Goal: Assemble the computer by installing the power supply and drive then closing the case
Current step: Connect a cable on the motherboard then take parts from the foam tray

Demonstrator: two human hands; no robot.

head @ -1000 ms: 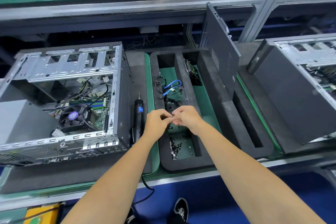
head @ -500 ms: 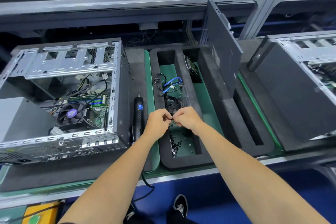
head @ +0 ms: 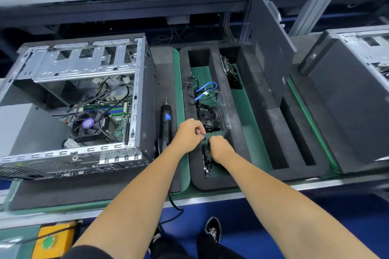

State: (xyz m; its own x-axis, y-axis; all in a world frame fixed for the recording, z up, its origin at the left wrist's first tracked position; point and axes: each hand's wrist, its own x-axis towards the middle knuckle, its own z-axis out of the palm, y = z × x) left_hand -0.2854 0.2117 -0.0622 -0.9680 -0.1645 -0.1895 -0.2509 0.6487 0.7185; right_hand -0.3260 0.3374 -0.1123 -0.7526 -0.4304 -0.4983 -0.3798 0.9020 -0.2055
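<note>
Black screws (head: 206,161) lie heaped in the foam tray (head: 194,178); right hand (head: 220,148) fingers curl down among them, probably picking, left hand (head: 190,132) fisted beside. What either holds, I cannot tell. Open computer case (head: 84,99) waits left, electric screwdriver (head: 165,124) between.

The two bare hands are separating: the left hand (head: 190,132) is drawing back as a curled fist, while the right hand (head: 220,147) is dipping lower toward the small black loose screws (head: 206,161) in the black foam parts tray (head: 237,94).
</note>
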